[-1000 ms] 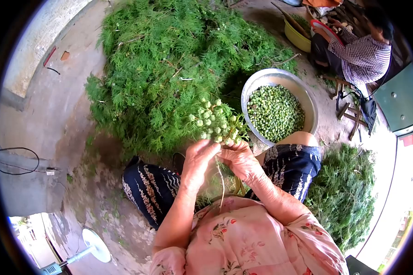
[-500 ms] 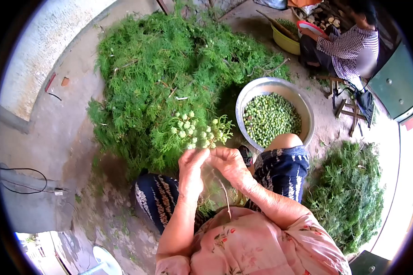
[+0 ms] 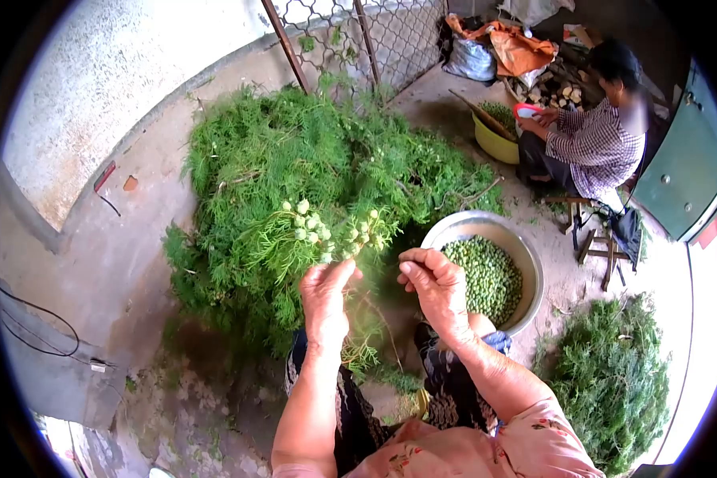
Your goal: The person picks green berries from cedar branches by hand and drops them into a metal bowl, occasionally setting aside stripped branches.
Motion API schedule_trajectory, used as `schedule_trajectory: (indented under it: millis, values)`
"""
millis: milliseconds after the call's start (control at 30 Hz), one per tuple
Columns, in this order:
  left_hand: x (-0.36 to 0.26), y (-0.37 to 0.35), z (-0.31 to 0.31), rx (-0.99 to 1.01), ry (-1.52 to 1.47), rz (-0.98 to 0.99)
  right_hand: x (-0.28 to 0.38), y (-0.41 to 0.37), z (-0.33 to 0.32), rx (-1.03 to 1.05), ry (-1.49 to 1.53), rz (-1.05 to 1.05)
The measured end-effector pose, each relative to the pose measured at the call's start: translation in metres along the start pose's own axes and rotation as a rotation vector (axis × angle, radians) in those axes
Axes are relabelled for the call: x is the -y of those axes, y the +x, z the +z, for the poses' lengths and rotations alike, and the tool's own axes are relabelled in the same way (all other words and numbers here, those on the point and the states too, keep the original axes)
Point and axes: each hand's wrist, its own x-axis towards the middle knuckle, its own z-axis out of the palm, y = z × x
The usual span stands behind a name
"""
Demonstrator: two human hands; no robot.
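The coned conifer sprig (image 3: 311,231) was pale green, the blouse (image 3: 470,454) floral-printed pink, the metal basin (image 3: 528,263) silver, the tub (image 3: 495,146) yellow.

Arborvitae sprig (image 3: 275,245): feathery, bright green, held up in mid-air, left of the metal basin's (image 3: 534,275) rim and apart from it. Attached seed cones (image 3: 309,229): pale green, knobbly, bunched in two clusters toward the upper end. Basin: round, upright. Loose cones (image 3: 494,283) inside: mixed greens, massed below the rim, lower-left portion hidden.

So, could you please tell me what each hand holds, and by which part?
Left hand: the green sprig, by its lower end. Right hand: I cannot tell.
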Motion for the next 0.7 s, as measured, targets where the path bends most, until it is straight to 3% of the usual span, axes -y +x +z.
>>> schedule_trajectory:
  millis: [167, 367, 533, 700]
  values:
    - [0.01, 0.042, 0.005, -0.023, -0.052, -0.033, 0.005, 0.049, 0.029, 0.0, 0.03, -0.159]
    - [0.029, 0.091, 0.013, -0.038, -0.11, -0.072, -0.03, 0.1, 0.068, -0.089, -0.383, -0.389]
    - [0.046, 0.112, 0.012, -0.027, -0.051, -0.097, -0.052, 0.122, 0.075, -0.102, -0.193, -0.076]
    - [0.053, 0.116, 0.01, -0.036, -0.108, -0.166, -0.057, 0.122, 0.076, -0.09, -0.239, -0.016]
